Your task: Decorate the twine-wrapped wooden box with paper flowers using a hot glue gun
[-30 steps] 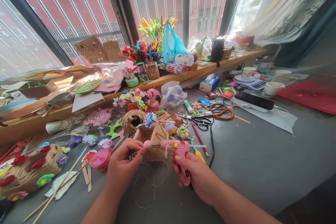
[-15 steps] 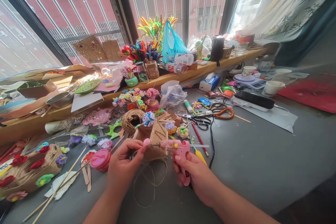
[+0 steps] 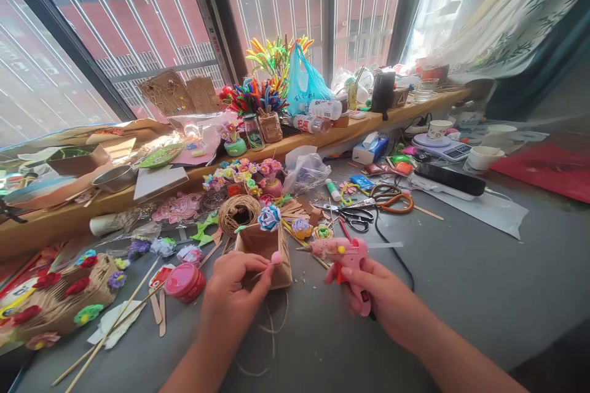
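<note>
My left hand (image 3: pixel 233 295) is closed in a pinch on a thin stick topped with a small pink ball (image 3: pixel 275 257), held against the front of a twine-wrapped brown box (image 3: pixel 266 253) that has a blue-white paper flower (image 3: pixel 269 217) on top. My right hand (image 3: pixel 375 295) grips a pink glue gun (image 3: pixel 343 253) by its handle. The gun's nozzle points left and stands a little way right of the box. A black cord (image 3: pixel 391 252) runs from the gun across the grey table (image 3: pixel 461 295). Loose twine (image 3: pixel 270 334) trails below the box.
A twine ball (image 3: pixel 237 214), scissors (image 3: pixel 357 216), a red round lid (image 3: pixel 184 282), wooden sticks (image 3: pixel 115 331) and a flower-covered twine basket (image 3: pixel 55 301) lie around. The wooden sill (image 3: pixel 322 132) holds pipe-cleaner flowers, bottles and a blue bag. A phone (image 3: pixel 449 179) and cups sit at right.
My right hand has pulled the glue gun to the right, away from the pink ball and the box. My left hand still pinches the pink ball stick at the box.
</note>
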`<state>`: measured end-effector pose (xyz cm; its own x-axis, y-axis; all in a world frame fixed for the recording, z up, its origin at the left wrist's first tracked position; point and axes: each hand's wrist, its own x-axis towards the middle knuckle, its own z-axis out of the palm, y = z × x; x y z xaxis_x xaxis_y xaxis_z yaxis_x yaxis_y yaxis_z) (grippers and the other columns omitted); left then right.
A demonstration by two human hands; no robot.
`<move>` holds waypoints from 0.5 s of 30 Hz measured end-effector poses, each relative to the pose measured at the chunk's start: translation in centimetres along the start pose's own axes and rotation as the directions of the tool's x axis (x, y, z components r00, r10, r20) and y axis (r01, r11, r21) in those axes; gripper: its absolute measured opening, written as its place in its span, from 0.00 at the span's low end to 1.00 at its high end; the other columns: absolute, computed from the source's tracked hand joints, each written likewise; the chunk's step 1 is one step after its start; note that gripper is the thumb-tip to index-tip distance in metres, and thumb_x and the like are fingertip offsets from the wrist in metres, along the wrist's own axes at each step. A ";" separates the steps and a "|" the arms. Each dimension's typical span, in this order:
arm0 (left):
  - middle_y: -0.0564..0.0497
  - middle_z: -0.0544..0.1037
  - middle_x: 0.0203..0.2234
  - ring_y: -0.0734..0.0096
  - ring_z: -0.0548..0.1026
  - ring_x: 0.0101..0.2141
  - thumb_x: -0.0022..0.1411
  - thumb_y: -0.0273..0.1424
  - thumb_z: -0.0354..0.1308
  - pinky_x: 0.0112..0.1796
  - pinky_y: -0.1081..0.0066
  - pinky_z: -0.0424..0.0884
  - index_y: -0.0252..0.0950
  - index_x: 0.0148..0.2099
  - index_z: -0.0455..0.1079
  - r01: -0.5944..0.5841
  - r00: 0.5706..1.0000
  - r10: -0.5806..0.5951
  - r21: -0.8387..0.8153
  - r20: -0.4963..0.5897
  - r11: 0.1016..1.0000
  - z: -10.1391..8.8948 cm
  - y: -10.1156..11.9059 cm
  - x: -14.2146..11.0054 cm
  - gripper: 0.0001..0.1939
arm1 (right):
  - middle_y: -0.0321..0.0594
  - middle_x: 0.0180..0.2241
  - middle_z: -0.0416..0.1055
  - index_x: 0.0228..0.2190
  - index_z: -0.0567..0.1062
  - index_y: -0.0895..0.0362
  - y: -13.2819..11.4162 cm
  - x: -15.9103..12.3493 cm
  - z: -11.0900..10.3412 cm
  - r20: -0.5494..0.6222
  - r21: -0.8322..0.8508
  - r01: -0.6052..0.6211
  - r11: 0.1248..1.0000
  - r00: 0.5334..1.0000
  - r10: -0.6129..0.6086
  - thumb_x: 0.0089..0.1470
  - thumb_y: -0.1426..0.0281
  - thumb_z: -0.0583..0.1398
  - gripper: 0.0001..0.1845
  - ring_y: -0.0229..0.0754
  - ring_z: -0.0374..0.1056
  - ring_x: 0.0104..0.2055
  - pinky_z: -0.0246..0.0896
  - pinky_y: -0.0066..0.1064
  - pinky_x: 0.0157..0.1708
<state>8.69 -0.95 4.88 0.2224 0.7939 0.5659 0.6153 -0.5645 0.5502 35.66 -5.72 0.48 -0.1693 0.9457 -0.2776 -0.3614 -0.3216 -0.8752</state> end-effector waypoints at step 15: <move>0.53 0.82 0.30 0.62 0.78 0.34 0.65 0.37 0.65 0.39 0.65 0.72 0.44 0.34 0.79 0.057 0.996 -0.062 0.067 0.069 0.996 0.1 0.0 -0.1 0.06 | 0.32 0.21 0.69 0.29 0.72 0.53 -0.4 -0.4 -5.7 -0.351 -0.137 -0.017 0.990 0.936 -0.032 0.53 0.47 0.70 0.23 0.40 0.60 0.24 0.55 0.35 0.29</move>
<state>8.70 -1.03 4.78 0.2360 0.8410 0.4868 0.6766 -0.5018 0.5389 41.11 -5.70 -1.31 0.1748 0.9123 -0.3705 -0.2297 -0.3281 -0.9163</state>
